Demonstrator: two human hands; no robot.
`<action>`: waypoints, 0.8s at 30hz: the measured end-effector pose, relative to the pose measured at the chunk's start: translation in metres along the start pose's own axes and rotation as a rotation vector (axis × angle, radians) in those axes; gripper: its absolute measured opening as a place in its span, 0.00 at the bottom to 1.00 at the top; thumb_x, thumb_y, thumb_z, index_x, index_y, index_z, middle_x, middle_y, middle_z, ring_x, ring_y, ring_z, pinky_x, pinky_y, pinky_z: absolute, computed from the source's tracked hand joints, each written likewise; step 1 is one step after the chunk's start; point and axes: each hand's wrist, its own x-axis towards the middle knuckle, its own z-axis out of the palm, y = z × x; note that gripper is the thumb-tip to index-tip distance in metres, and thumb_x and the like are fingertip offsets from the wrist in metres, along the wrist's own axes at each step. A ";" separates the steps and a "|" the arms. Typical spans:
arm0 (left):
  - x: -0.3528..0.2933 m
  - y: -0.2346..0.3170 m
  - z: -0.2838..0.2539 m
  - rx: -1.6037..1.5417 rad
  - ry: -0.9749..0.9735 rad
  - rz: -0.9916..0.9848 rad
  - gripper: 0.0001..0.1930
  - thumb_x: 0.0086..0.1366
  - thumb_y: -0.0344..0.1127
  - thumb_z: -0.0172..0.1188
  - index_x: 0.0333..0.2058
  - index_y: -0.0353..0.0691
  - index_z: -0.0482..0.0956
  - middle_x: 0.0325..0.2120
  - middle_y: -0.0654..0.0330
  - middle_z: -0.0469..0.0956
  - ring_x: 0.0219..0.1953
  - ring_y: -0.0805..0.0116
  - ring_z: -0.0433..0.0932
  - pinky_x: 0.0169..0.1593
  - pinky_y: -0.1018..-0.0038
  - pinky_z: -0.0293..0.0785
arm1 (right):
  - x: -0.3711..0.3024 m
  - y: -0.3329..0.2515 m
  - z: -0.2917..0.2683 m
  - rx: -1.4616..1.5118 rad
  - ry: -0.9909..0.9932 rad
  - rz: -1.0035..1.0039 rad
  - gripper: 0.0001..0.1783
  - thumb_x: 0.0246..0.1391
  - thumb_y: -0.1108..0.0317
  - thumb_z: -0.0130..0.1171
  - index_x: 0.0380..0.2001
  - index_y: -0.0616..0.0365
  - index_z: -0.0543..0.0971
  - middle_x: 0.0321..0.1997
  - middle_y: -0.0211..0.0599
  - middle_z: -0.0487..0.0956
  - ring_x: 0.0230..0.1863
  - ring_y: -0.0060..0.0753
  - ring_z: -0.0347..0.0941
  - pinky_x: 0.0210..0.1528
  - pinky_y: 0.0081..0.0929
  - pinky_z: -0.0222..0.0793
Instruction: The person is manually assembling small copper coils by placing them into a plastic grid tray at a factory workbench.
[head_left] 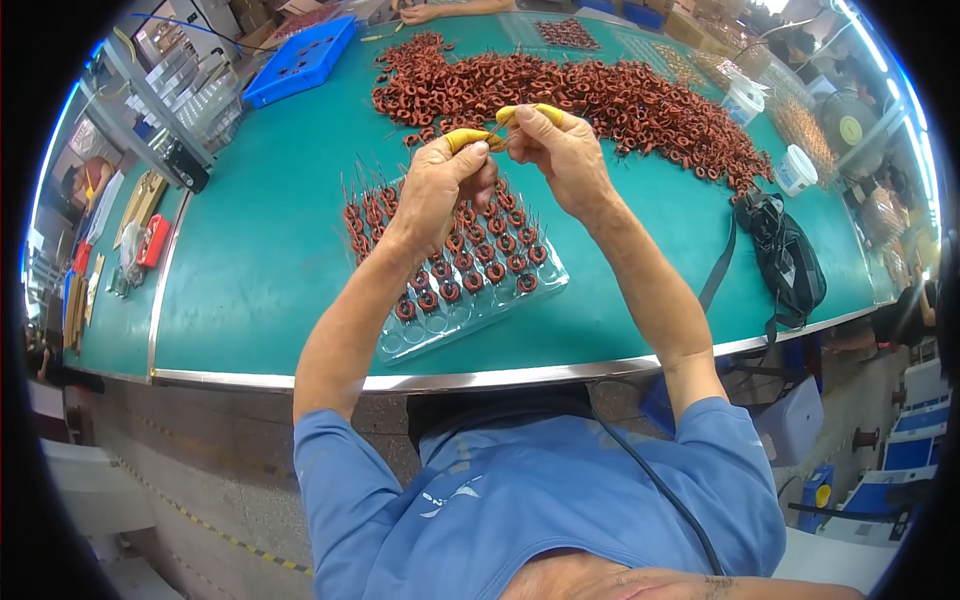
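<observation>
My left hand (440, 185) and my right hand (560, 150) meet above the far part of a clear plastic tray (410, 343). Yellow covers sit on both index fingers. Both hands are pinched closed around thin wire leads (497, 129); the part they belong to is mostly hidden by the fingers. Below them, the tray carries rows of red-brown ring-shaped coils (450, 291) with dark wire ends sticking up. Several round pockets along its near edge hold no coil. Beyond my hands spreads a large heap of similar coils (600, 100).
On the green table (250, 260), a blue bin (300, 60) stands at the far left. Two white tubs (796, 170) flank the heap's right end, with a black bag (785, 255) nearer. Another person's arm (450, 9) rests at the far edge. A red box (153, 240) lies left.
</observation>
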 end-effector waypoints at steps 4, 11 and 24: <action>-0.007 0.008 0.007 0.150 -0.045 -0.006 0.11 0.69 0.35 0.49 0.40 0.33 0.73 0.19 0.66 0.68 0.19 0.77 0.67 0.24 0.80 0.66 | 0.006 -0.017 -0.015 -0.193 -0.096 0.040 0.12 0.54 0.64 0.58 0.32 0.64 0.81 0.18 0.27 0.73 0.22 0.18 0.67 0.28 0.17 0.62; -0.009 0.007 0.013 -0.110 -0.067 -0.050 0.13 0.69 0.37 0.48 0.46 0.35 0.72 0.22 0.66 0.68 0.22 0.75 0.68 0.24 0.80 0.64 | -0.007 -0.023 -0.015 -0.109 -0.079 -0.024 0.15 0.60 0.62 0.57 0.43 0.64 0.77 0.27 0.29 0.76 0.26 0.17 0.69 0.28 0.16 0.64; -0.021 0.005 0.018 -0.215 -0.107 -0.043 0.14 0.70 0.35 0.45 0.50 0.34 0.67 0.26 0.65 0.66 0.26 0.75 0.67 0.27 0.80 0.62 | -0.021 -0.024 0.002 -0.639 0.196 -0.270 0.15 0.53 0.65 0.65 0.38 0.64 0.77 0.27 0.30 0.79 0.25 0.16 0.72 0.27 0.14 0.68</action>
